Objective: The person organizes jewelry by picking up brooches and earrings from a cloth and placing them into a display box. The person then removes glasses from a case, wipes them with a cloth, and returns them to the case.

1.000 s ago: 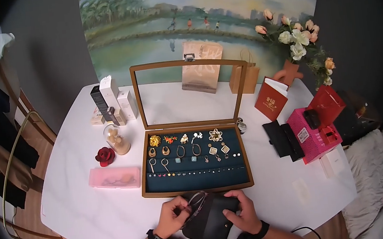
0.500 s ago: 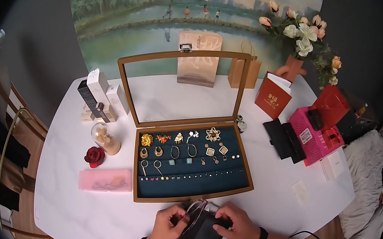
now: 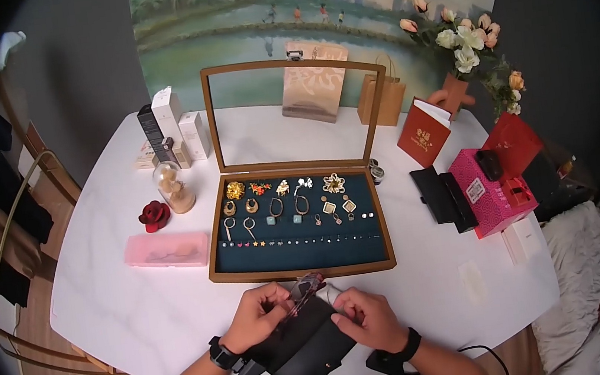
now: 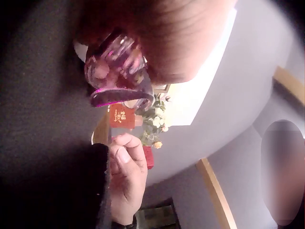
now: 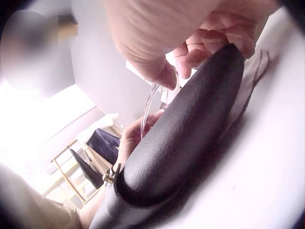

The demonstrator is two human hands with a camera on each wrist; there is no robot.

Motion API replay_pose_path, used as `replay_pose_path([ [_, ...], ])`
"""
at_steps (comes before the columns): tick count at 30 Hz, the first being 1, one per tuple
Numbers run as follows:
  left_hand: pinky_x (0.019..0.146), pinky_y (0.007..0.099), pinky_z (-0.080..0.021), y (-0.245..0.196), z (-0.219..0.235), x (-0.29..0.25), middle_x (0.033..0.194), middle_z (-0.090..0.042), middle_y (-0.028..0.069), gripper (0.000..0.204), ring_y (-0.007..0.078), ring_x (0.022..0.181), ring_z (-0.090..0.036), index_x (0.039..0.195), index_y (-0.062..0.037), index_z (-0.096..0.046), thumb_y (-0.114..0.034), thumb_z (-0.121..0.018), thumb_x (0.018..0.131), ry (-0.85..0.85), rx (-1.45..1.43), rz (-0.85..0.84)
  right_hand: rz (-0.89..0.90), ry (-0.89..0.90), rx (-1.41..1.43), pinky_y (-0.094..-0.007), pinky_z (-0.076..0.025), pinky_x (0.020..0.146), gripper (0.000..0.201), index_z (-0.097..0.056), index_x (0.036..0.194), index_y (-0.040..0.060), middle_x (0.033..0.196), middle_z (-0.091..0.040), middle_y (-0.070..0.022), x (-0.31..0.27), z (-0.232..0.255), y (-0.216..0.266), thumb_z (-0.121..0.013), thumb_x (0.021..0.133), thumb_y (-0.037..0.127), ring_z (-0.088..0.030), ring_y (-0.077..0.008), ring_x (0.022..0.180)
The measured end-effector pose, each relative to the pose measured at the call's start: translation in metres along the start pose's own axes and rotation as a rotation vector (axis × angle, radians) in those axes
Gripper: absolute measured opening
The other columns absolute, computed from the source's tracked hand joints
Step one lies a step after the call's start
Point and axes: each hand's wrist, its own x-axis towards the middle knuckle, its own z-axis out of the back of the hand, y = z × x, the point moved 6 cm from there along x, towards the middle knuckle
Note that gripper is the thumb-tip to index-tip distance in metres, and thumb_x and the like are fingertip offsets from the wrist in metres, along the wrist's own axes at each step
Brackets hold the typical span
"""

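Note:
In the head view my left hand (image 3: 262, 316) pinches a pair of glasses (image 3: 304, 290) with a clear, purplish patterned frame. The glasses (image 4: 116, 71) look shiny and blurred close up in the left wrist view. My right hand (image 3: 369, 320) grips the upper right corner of a black leather glasses case (image 3: 301, 352), thumb over its front. A small gold snap shows near the case's lower edge. From the right wrist, one fingertip of that hand is right at a clear, thin curved piece beyond the black case (image 5: 186, 129). The glasses overlap the case's upper edge.
Just ahead stands a wooden jewellery box (image 3: 303, 273), glass lid raised, with rows of earrings and brooches. Left are a pink case (image 3: 165, 250), a red rose (image 3: 154, 215), a glass dome (image 3: 174, 188) and cosmetic boxes (image 3: 171, 124). A pink box (image 3: 481, 199) and black cases (image 3: 442, 200) sit right.
The glasses have turned and risen toward the jewellery box's front edge in the left hand. The right hand has shifted along the black case to its upper corner. The head view has also shifted.

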Motion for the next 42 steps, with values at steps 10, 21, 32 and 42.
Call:
replay_pose_path([
  [10, 0.08, 0.0277, -0.056, 0.004, -0.006, 0.002, 0.099, -0.073, 0.0089, 0.02, 0.0154, 0.087, -0.072, 0.118, 0.0054, -0.068, -0.001, -0.059, 0.102, 0.255, -0.166, 0.036, 0.083, 0.017, 0.04, -0.0245, -0.038, 0.051, 0.02, -0.064, 0.107, 0.0047, 0.068, -0.053, 0.0018, 0.003, -0.004, 0.01, -0.077, 0.091, 0.007, -0.046, -0.0056, 0.054],
  [21, 0.08, 0.026, -0.055, -0.001, -0.013, -0.004, 0.098, -0.074, 0.0078, 0.022, 0.0122, 0.087, -0.071, 0.12, 0.0061, -0.07, -0.003, -0.059, 0.103, 0.378, -0.073, 0.029, 0.085, -0.026, 0.04, -0.0266, -0.045, 0.055, 0.034, -0.068, 0.12, 0.0064, 0.078, -0.058, -0.0037, 0.002, -0.003, 0.013, -0.081, 0.089, 0.009, -0.054, -0.0107, 0.06],
  [32, 0.074, 0.0251, -0.052, -0.004, -0.007, -0.003, 0.094, -0.075, 0.0074, 0.02, 0.0097, 0.083, -0.068, 0.116, 0.0032, -0.071, -0.009, -0.064, 0.102, 0.237, 0.023, 0.026, 0.157, -0.007, -0.22, -0.0361, -0.056, 0.064, 0.019, -0.071, 0.099, 0.0067, 0.087, -0.062, -0.0063, 0.003, -0.003, 0.019, -0.082, 0.087, 0.015, -0.069, -0.0218, 0.074],
  [42, 0.082, 0.0341, -0.047, -0.055, -0.001, -0.02, 0.1, -0.058, 0.0127, 0.014, 0.0257, 0.094, -0.058, 0.102, 0.0002, -0.075, -0.006, -0.068, 0.092, -0.101, 0.396, -0.618, 0.123, -0.178, -0.073, -0.0269, -0.039, 0.055, 0.015, -0.071, 0.093, 0.0021, 0.073, -0.054, -0.0038, 0.009, 0.016, 0.013, -0.082, 0.086, 0.01, -0.048, -0.0116, 0.058],
])
